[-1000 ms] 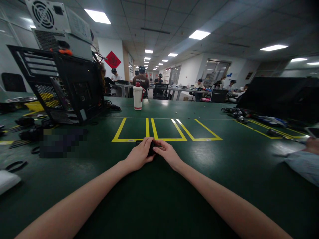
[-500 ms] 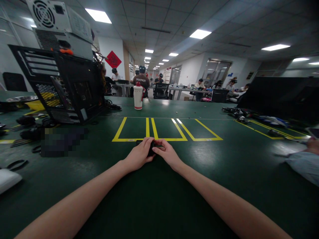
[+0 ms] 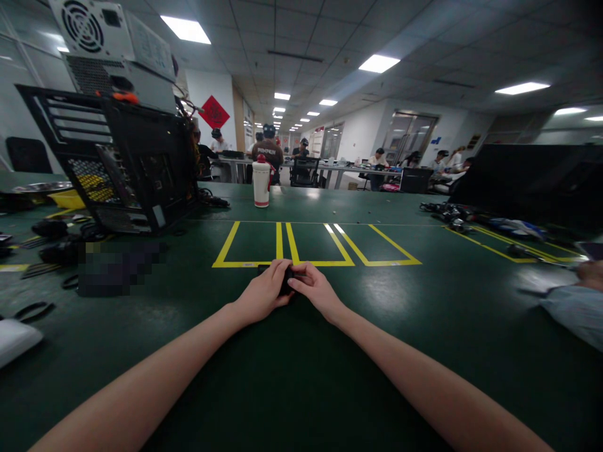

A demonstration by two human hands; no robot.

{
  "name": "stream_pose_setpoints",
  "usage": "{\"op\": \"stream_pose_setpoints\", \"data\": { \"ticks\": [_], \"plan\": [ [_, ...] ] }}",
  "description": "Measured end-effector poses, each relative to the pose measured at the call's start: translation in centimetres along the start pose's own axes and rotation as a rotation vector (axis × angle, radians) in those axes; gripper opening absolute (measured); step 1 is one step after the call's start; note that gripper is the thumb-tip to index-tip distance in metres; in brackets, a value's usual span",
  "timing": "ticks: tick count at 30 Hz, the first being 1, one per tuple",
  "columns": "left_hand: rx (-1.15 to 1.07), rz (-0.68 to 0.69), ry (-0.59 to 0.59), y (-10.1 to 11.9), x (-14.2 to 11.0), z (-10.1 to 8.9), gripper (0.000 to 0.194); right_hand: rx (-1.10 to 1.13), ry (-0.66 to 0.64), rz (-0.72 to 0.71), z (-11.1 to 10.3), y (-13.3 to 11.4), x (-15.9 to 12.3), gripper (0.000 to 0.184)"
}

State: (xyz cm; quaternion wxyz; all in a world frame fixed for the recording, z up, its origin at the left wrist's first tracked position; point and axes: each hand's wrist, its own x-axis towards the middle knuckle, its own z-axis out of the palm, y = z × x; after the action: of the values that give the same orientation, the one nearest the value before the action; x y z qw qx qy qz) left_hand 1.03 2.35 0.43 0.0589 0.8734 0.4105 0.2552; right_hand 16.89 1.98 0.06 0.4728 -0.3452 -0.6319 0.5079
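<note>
Between my two hands is a small black object [image 3: 285, 284], mostly covered by fingers, so its kind does not show. My left hand [image 3: 264, 290] is wrapped around it from the left, with a dark edge of it poking out past the knuckles. From the right, my right hand [image 3: 316, 290] pinches the object's near end with thumb and fingers. Both hands meet just in front of the yellow tape outlines [image 3: 320, 264] on the dark green table [image 3: 282, 389].
At left stands a black computer case [image 3: 164, 163] with power supplies [image 3: 117, 44] on top. A white bottle [image 3: 261, 183] with a red lid is beyond the tape. Cables [image 3: 450, 216] and a large black panel [image 3: 532, 182] lie right, near another person's sleeve [image 3: 577, 311].
My hands and the black object hold nearly the same place and pose. In the far right background, people have shifted slightly.
</note>
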Motion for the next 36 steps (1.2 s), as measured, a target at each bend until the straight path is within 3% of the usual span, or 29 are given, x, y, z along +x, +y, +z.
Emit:
{"op": "stream_pose_setpoints", "data": {
  "ticks": [10,16,21,30,36],
  "plan": [
    [0.018,0.006,0.003,-0.04,-0.15,-0.17,0.060,-0.058,0.008,0.072,-0.19,0.17,0.05,0.033],
    [0.015,0.019,0.014,-0.15,-0.10,0.07,0.060,0.003,-0.032,0.012,-0.13,0.12,-0.07,0.030],
    [0.006,0.028,0.024,-0.07,-0.02,0.04,0.058,-0.033,0.019,-0.023,-0.10,0.54,0.22,0.022],
    [0.004,0.025,0.026,-0.12,-0.11,0.07,0.059,-0.045,-0.002,0.062,-0.36,0.73,0.26,0.031],
    [0.016,0.030,0.029,-0.02,-0.07,0.00,0.057,-0.022,-0.014,-0.009,-0.14,0.53,0.14,0.029]
  ]
}}
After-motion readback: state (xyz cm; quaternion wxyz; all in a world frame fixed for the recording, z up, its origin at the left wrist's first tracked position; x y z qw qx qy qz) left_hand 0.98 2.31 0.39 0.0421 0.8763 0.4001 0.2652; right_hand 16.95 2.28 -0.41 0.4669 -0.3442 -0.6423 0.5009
